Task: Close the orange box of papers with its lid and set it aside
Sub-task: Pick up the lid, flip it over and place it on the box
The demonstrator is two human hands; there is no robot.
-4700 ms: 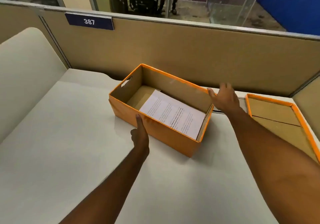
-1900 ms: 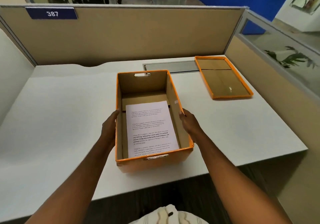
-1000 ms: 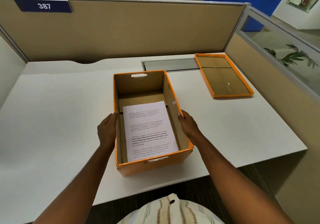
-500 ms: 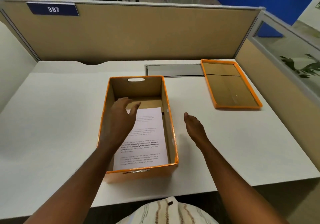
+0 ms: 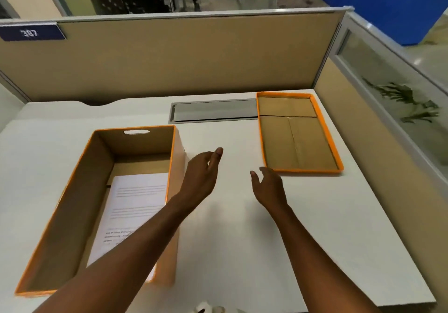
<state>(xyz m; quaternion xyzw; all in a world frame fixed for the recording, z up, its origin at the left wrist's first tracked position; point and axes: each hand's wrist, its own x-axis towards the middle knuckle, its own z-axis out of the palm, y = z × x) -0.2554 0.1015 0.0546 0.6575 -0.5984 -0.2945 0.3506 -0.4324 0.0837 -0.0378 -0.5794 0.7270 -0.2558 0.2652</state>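
The orange box (image 5: 72, 203) stands open at the left of the white desk, with a sheet of printed paper (image 5: 131, 206) lying flat inside. Its lid (image 5: 298, 133) lies upside down at the back right, brown inside showing, orange rim up. My left hand (image 5: 201, 177) hovers over the desk just right of the box, fingers apart, its forearm crossing the box's near right corner. My right hand (image 5: 269, 186) is open just short of the lid's near left corner, not touching it. Both hands hold nothing.
A grey cable slot (image 5: 213, 110) is set into the desk (image 5: 242, 240) behind the box and left of the lid. Tan partition walls (image 5: 181, 58) close off the back and right. The desk's front edge runs near the bottom right.
Both hands have left the box and moved right toward the lid. The left hand came out from over the paper. The view has shifted right, so the box sits further left.
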